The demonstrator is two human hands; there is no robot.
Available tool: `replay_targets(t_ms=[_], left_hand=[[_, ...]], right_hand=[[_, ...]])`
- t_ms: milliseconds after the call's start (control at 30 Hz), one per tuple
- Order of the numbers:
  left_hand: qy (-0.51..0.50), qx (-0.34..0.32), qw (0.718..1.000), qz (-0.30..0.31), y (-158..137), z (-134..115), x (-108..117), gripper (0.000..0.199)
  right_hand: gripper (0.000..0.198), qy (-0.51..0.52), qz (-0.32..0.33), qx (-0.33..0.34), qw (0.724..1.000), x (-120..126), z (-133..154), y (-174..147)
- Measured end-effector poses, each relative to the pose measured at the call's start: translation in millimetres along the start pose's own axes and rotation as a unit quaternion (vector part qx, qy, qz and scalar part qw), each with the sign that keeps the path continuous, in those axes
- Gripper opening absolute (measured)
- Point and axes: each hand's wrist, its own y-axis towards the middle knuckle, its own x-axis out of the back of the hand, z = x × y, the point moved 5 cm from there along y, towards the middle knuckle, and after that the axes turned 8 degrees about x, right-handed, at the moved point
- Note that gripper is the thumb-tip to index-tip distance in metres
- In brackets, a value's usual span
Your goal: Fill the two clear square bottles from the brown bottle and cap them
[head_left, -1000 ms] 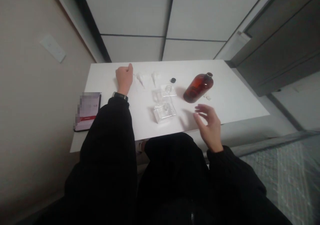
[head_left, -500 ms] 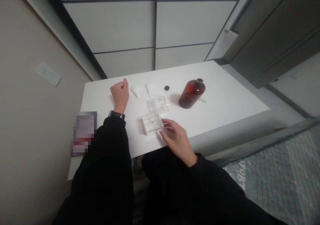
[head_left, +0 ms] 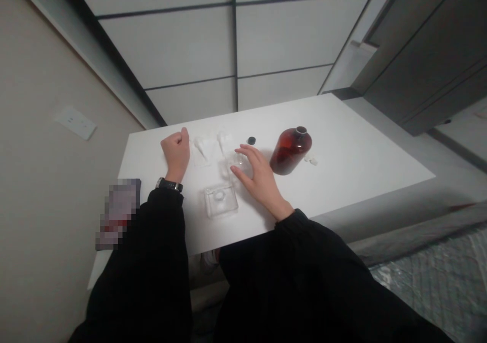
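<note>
Half a second ago I had the right hand (head_left: 261,178) beside the near clear box (head_left: 221,201); now it has shifted up and over to the far clear box (head_left: 241,161), which lies just left of the brown bottle (head_left: 288,152) on the white table (head_left: 361,155); the near clear box, lower left of that bottle, now sits apart from both hands, and a little farther from the bottle than it was. To me this suggests the work has passed from one box to the other; nothing looks lifted so far.

From my remote seat the right hand reads as half open, thumb and fingers curved apart about the far clear box's upper side; I cannot tell whether they touch it, and I see nothing gripped. The left hand (head_left: 176,152), well left of the bottle, is curled into a fist with the thumb uppermost, much as before; whether it encloses anything I cannot tell.

Two white nozzle pieces (head_left: 221,141) lie left of the bottle, beyond the far clear box; a black cap (head_left: 251,140) rests left of the bottle's shoulder, the bottle's mouth being uncovered; small white bits (head_left: 312,160) lie just right of the bottle.
</note>
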Motion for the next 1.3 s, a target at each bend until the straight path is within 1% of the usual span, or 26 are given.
replay_targets(t_ms=[100,233,400,500,533,600,667,700,767,800,833,867,933,967,1033,1100,1167,1233,1300], left_hand=[[0.012,0.006,1.0,0.004,1,2,-2,0.057],[0.027,0.009,0.999,0.02,1,4,-6,0.056],[0.036,0.012,0.999,0.02,0,3,-7,0.057],[0.024,0.014,1.0,0.015,1,2,-6,0.057],[0.021,0.015,1.0,0.013,1,2,-6,0.058],[0.015,0.015,1.0,0.014,2,2,-5,0.058],[0.01,0.009,1.0,0.018,2,2,-6,0.058],[0.008,0.006,1.0,0.02,2,2,-6,0.058],[0.004,0.004,1.0,0.022,2,2,-6,0.057],[0.002,0.005,1.0,0.022,2,2,-6,0.058],[0.001,0.006,1.0,0.022,2,3,-6,0.058],[0.0,0.008,1.0,0.022,2,3,-6,0.058],[-0.001,0.01,1.0,0.025,2,4,-6,0.058],[0.0,0.011,1.0,0.027,2,4,-6,0.058],[0.003,0.014,0.999,0.03,2,3,-7,0.059],[0.008,0.014,0.999,0.031,1,3,-7,0.059],[0.015,0.01,0.999,0.032,1,2,-7,0.059],[0.019,0.01,0.999,0.032,2,2,-8,0.06],[0.019,0.013,0.999,0.032,3,3,-8,0.06]], right_hand=[[0.022,-0.004,-0.02,-0.001,1.0,10,-2,-10],[0.018,-0.008,-0.048,-0.006,0.999,32,10,-36],[0.019,0.009,-0.031,-0.011,0.999,35,28,-53],[0.029,0.0,-0.042,0.004,0.999,45,36,-56],[0.032,-0.013,-0.064,0.009,0.998,53,35,-56],[0.032,-0.056,-0.143,0.01,0.988,75,23,-56],[0.033,-0.1,-0.232,0.0,0.967,99,-1,-55],[0.042,-0.106,-0.233,-0.014,0.966,105,-18,-51],[0.073,-0.078,-0.181,-0.033,0.98,106,-54,-39],[0.083,-0.052,-0.149,-0.041,0.987,103,-70,-34],[0.084,-0.026,-0.119,-0.06,0.991,99,-83,-31],[0.081,-0.007,-0.104,-0.077,0.992,96,-92,-29],[0.078,0.002,-0.099,-0.092,0.991,95,-95,-28],[0.078,-0.009,-0.104,-0.086,0.991,98,-90,-29],[0.08,-0.046,-0.097,-0.046,0.993,106,-71,-31],[0.079,-0.085,-0.067,0.015,0.994,114,-46,-31],[0.079,-0.121,-0.028,0.074,0.989,120,-24,-30],[0.078,-0.159,0.007,0.114,0.981,123,-9,-28],[0.074,-0.191,0.029,0.142,0.971,124,0,-26]])
